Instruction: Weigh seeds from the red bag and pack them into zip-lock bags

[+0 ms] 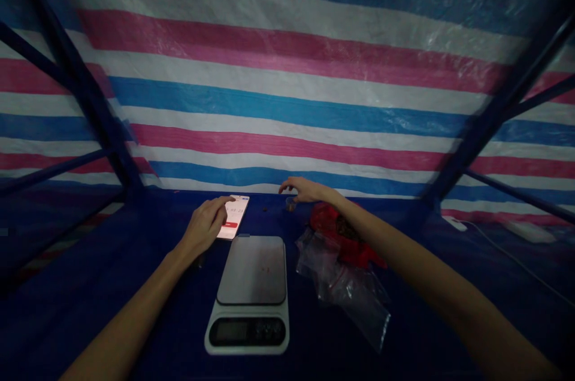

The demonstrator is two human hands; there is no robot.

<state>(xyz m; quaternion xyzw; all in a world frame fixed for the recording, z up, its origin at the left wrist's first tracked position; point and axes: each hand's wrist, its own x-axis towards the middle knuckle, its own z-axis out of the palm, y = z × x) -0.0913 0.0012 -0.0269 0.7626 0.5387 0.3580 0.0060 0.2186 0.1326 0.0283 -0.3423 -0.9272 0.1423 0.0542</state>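
My left hand (206, 223) reaches over a phone (233, 226) with a lit screen. One finger stretches to the top part of the screen, and the other fingers are loosely bent at its left side. Farther right, my right hand (306, 189) is just above a small clear cup (290, 205), its fingers apart and curved. The thumb is close to the cup's rim; whether it touches is unclear. A kitchen scale (251, 273) with a grey plate lies in front, nothing on it and its display dark.
A red bag (326, 217) with dark, grainy contents lies under my right forearm. Clear plastic bags (354, 300) spread in front of it. A tiny dark bit (265, 209) lies by the phone. Blue frame bars rise on both sides. A white cable (503, 249) runs at right.
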